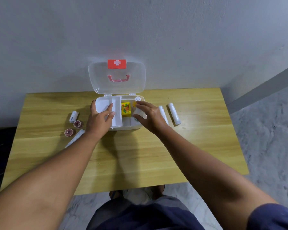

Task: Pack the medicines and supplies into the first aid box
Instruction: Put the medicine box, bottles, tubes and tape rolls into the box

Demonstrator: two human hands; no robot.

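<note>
The white plastic first aid box (123, 127) sits open on the light wooden desk (140, 146), clear lid up. Left hand (98, 121) lies flat, fingers spread, on the white inner tray (105, 105) — right hand (150, 117) has its grip clamped on a small white bottle (137, 112) inside the box, beside a yellow carton (126, 109).

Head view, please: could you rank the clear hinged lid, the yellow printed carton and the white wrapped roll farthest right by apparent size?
1. Clear hinged lid, by far the largest.
2. White wrapped roll farthest right, long and thin.
3. Yellow printed carton, shorter than the roll but wider, and sitting in the box, so ranks 2 and 3 are uncertain.
</note>
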